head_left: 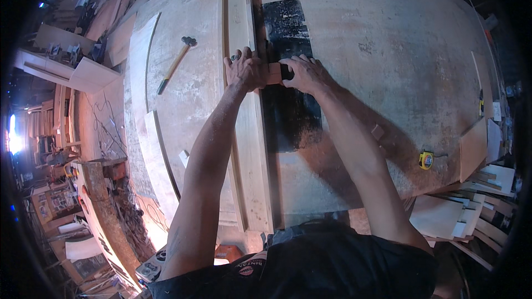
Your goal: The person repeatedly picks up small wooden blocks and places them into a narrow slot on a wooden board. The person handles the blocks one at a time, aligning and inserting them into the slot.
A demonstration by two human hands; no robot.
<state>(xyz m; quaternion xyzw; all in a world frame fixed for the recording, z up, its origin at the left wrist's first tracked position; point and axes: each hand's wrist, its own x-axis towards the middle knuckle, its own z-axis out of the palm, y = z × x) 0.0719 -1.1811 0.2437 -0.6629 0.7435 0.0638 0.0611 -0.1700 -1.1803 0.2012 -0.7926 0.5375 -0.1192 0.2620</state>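
Note:
A long pale wooden board assembly (pixel 252 155) with raised strips along its edges runs away from me across the table. Over it lies my left hand (pixel 245 72), fingers curled and its inner side against a small reddish-brown wooden block (pixel 274 73). From the other side, my right hand (pixel 306 74) grips the block's dark end, fingers bent round it. The block sits at the board's right edge, above a black patch (pixel 291 111) on the tabletop. Something small and round shows by my left fingertips; I cannot make out what it is.
The large worn tabletop (pixel 388 50) carries a hammer (pixel 177 66) at left and a yellow tape measure (pixel 426 160) at right. Small wood offcuts (pixel 377 132) lie about. Thin strips (pixel 158 149) line the left edge. Stacked boards (pixel 440 216) stand at the lower right.

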